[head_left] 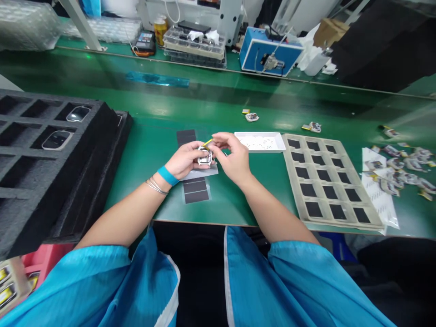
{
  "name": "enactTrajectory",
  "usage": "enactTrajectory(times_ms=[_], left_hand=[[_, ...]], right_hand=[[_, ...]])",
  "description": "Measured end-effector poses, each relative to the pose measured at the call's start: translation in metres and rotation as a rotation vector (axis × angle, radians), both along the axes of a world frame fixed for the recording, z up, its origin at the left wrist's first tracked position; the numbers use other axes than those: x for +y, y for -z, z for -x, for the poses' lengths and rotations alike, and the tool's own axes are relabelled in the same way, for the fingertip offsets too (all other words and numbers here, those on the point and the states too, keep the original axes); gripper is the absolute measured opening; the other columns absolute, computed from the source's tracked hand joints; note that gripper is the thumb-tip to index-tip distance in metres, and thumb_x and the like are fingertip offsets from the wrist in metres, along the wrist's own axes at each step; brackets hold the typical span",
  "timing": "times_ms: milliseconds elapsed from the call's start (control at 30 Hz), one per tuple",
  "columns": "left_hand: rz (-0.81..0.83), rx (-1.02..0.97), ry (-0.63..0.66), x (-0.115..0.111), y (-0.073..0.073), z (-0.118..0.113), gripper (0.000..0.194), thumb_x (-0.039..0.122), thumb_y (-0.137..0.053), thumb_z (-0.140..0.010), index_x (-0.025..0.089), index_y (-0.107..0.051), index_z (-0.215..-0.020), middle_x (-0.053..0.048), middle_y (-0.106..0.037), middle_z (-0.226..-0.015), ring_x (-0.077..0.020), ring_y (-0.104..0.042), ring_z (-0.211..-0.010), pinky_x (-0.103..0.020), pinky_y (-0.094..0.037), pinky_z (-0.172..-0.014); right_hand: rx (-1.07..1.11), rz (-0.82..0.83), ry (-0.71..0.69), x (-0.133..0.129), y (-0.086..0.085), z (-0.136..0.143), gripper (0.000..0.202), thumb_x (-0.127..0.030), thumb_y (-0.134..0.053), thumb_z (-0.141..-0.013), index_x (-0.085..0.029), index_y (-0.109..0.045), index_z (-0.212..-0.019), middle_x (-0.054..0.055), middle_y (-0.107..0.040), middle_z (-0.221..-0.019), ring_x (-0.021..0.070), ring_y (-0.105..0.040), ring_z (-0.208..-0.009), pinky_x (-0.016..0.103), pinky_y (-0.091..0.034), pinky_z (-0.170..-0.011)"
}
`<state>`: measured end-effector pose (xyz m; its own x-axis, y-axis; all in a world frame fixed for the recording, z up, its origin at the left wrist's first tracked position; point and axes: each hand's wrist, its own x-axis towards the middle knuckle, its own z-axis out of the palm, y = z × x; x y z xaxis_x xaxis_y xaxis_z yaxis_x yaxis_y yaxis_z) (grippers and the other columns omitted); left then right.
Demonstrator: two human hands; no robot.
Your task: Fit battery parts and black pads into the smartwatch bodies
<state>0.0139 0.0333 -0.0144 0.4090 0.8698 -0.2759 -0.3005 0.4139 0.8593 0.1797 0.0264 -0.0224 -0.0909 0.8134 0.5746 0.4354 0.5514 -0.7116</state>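
Near the middle of the green table, my left hand (186,160) is closed around a small white-framed electronic part (205,157). A small yellow piece (207,142) sticks up from the top of this part. The fingertips of my right hand (233,156) are pinched at the yellow piece and the part's right edge. Below my hands lie black rectangular strips (195,190) on a clear sheet and a whitish sheet (208,171). A white tray (284,146) with tiny pieces is just behind my right hand.
A beige compartment tray (354,190) with black pads sits to the right, beside a heap of similar parts (405,170). Black foam trays (102,131) fill the left side. A blue box (250,50) stands on the back shelf.
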Motion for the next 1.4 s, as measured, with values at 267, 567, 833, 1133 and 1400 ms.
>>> enactTrajectory(times_ms=[267, 567, 833, 1133, 1400], left_hand=[[0.085, 0.008, -0.287, 0.012, 0.000, 0.008, 0.017, 0.012, -0.065, -0.074, 0.015, -0.057, -0.088, -0.005, -0.075, -0.085, -0.0155, -0.070, -0.081, -0.046, -0.057, -0.091], [0.110, 0.059, -0.309, 0.008, -0.002, 0.001, 0.010, 0.006, -0.056, -0.081, 0.015, -0.056, -0.085, -0.003, -0.071, -0.073, -0.0142, -0.069, -0.075, -0.043, -0.055, -0.090], [0.084, 0.075, -0.276, 0.010, 0.000, 0.003, 0.010, 0.006, -0.059, -0.079, 0.015, -0.058, -0.084, -0.003, -0.071, -0.074, -0.0152, -0.069, -0.077, -0.041, -0.056, -0.087], [0.050, 0.070, -0.280, 0.009, 0.001, 0.000, 0.011, 0.005, -0.060, -0.077, 0.013, -0.060, -0.085, -0.005, -0.071, -0.076, -0.0136, -0.068, -0.072, -0.028, -0.057, -0.072], [-0.005, 0.085, -0.241, 0.001, -0.006, -0.005, 0.012, 0.006, -0.063, -0.075, 0.012, -0.065, -0.086, -0.001, -0.068, -0.074, -0.0124, -0.066, -0.063, -0.025, -0.058, -0.060]], right_hand=[[-0.377, 0.281, -0.063, 0.023, 0.020, -0.005, 0.014, -0.007, -0.063, -0.080, -0.019, -0.070, -0.077, 0.006, -0.071, -0.095, 0.0210, -0.064, -0.093, 0.039, -0.053, -0.090], [-0.545, 0.295, -0.093, 0.018, 0.020, 0.001, 0.016, -0.008, -0.062, -0.082, -0.019, -0.074, -0.086, 0.008, -0.066, -0.107, 0.0247, -0.059, -0.103, 0.046, -0.045, -0.101], [-0.477, 0.392, -0.115, 0.032, 0.025, 0.003, 0.009, -0.013, -0.070, -0.078, -0.019, -0.070, -0.072, 0.007, -0.057, -0.104, 0.0239, -0.056, -0.106, 0.045, -0.043, -0.104], [-0.281, 0.176, -0.124, 0.008, 0.009, -0.009, 0.007, -0.019, -0.062, -0.088, -0.020, -0.061, -0.081, 0.007, -0.060, -0.103, 0.0223, -0.057, -0.106, 0.043, -0.047, -0.099], [0.158, 0.302, -0.175, -0.002, 0.000, -0.001, 0.012, -0.030, -0.072, -0.077, -0.021, -0.065, -0.073, 0.002, -0.072, -0.082, 0.0179, -0.067, -0.080, 0.035, -0.054, -0.080]])
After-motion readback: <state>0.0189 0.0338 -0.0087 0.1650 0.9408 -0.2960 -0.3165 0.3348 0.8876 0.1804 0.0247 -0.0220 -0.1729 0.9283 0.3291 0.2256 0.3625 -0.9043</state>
